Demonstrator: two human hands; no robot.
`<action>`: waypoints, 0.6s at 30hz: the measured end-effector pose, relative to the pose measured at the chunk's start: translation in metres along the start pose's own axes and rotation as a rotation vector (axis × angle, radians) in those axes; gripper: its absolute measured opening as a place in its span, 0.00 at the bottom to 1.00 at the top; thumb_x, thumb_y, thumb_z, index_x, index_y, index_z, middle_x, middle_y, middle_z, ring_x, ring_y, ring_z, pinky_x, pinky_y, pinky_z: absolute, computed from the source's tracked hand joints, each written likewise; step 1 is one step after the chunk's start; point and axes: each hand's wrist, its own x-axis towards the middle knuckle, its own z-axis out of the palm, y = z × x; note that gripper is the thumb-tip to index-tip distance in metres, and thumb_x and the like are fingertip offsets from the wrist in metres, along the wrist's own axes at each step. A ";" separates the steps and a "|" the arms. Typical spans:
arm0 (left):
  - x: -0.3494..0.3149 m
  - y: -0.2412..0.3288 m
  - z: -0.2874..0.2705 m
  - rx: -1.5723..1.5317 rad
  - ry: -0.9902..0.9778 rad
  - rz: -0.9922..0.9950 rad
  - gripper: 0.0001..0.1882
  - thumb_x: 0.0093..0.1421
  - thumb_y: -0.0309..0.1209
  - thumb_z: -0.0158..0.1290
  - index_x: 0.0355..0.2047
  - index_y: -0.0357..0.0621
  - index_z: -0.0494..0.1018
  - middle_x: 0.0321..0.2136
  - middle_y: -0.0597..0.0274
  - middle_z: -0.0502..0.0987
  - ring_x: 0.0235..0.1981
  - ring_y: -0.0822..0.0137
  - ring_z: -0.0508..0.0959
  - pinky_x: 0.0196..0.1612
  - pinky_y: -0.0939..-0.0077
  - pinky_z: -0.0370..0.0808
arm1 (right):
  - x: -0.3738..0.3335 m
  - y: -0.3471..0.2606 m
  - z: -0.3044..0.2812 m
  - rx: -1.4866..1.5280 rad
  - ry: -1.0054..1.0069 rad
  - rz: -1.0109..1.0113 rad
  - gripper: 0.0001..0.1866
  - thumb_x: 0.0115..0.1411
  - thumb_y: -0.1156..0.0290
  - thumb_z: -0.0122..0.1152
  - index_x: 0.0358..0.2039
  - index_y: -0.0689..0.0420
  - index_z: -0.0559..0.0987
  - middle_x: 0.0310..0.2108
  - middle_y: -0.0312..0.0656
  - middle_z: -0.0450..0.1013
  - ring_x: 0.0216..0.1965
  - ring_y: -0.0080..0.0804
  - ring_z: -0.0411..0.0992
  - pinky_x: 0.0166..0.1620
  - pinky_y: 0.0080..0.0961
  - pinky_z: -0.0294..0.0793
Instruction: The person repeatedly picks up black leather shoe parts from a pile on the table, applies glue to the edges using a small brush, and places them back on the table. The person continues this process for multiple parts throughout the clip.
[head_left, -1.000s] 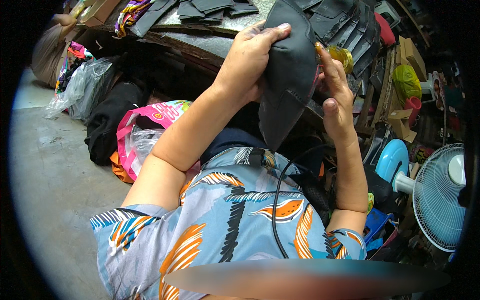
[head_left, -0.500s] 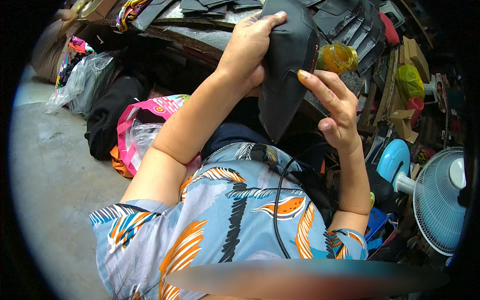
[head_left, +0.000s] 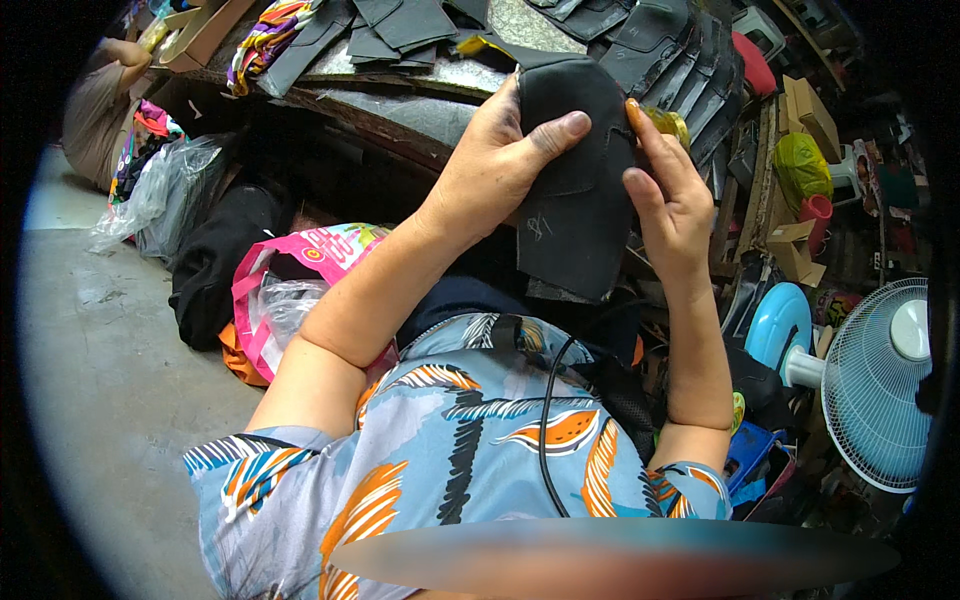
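A dark grey shaped fabric piece hangs in front of my chest, with a faint chalk mark on its lower left. My left hand grips its left edge, thumb laid across the front. My right hand holds the right edge, fingers spread along it, with something yellow just behind the fingertips. Beyond the hands, several more dark cut pieces lie overlapped on a worn workbench.
A pink bag with clear plastic, a black bag and a clear plastic sack sit on the concrete floor at left. A light blue fan stands at right. Cardboard boxes and clutter crowd the right side. Another person crouches far left.
The fabric piece has been turned and lowered slightly. My right hand has closed back onto its right edge after being spread apart from it.
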 end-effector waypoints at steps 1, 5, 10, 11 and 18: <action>0.000 0.001 -0.002 -0.001 0.019 -0.049 0.22 0.62 0.34 0.60 0.52 0.36 0.67 0.43 0.59 0.77 0.43 0.72 0.77 0.47 0.77 0.77 | 0.000 0.000 -0.001 -0.055 -0.028 -0.030 0.23 0.65 0.57 0.58 0.53 0.61 0.78 0.40 0.46 0.75 0.38 0.34 0.74 0.45 0.27 0.74; 0.005 0.007 -0.011 -0.091 -0.029 -0.022 0.19 0.63 0.31 0.58 0.50 0.36 0.68 0.42 0.58 0.77 0.40 0.71 0.79 0.43 0.75 0.80 | 0.000 -0.002 -0.013 -0.282 -0.140 -0.331 0.31 0.62 0.42 0.53 0.51 0.56 0.81 0.33 0.43 0.71 0.33 0.33 0.73 0.37 0.29 0.74; 0.003 0.010 -0.006 -0.096 -0.076 -0.054 0.19 0.62 0.29 0.58 0.50 0.37 0.67 0.42 0.58 0.78 0.40 0.71 0.80 0.44 0.75 0.80 | 0.011 0.003 -0.026 -0.183 0.014 -0.186 0.46 0.60 0.27 0.31 0.51 0.53 0.81 0.41 0.45 0.69 0.30 0.31 0.71 0.34 0.28 0.74; 0.003 0.011 -0.005 -0.097 -0.087 -0.039 0.19 0.62 0.29 0.58 0.50 0.37 0.67 0.42 0.58 0.78 0.40 0.71 0.80 0.44 0.75 0.80 | 0.014 0.007 -0.023 -0.238 0.032 -0.199 0.46 0.59 0.26 0.31 0.52 0.52 0.81 0.40 0.43 0.69 0.29 0.31 0.70 0.33 0.26 0.73; 0.007 0.016 -0.019 -0.042 -0.017 -0.030 0.22 0.58 0.27 0.61 0.51 0.38 0.68 0.43 0.60 0.77 0.41 0.71 0.79 0.45 0.76 0.79 | -0.001 0.012 -0.028 -0.349 -0.135 -0.284 0.34 0.59 0.33 0.46 0.49 0.46 0.83 0.38 0.41 0.71 0.28 0.32 0.70 0.32 0.27 0.73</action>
